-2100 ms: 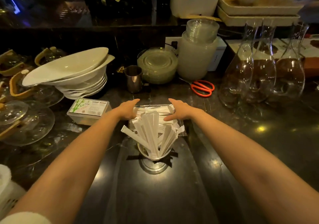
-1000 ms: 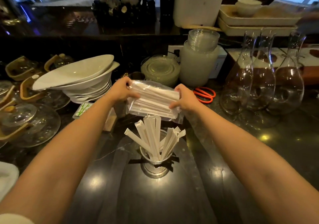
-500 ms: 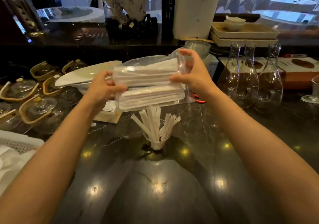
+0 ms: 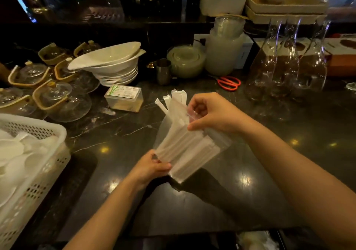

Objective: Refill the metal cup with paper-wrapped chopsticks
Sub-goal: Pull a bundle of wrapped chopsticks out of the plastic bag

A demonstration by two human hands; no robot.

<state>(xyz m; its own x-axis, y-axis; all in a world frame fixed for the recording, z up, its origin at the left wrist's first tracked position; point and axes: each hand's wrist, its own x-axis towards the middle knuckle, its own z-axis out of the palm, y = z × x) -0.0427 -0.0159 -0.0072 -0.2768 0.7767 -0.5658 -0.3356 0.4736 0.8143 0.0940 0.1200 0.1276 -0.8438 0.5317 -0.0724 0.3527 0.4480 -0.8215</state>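
The left hand (image 4: 149, 168) has its grip pinched on the lower end of a clear bag of chopsticks (image 4: 185, 147), and the right hand (image 4: 212, 113) pinches its upper end. The bag is held tilted above the dark table (image 4: 269, 172), hiding the cup; behind it stick up more wrapped chopsticks (image 4: 178, 97).

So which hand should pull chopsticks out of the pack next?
Right. The right hand already pinches the pack's upper, open end, while the left hand steadies its lower end.
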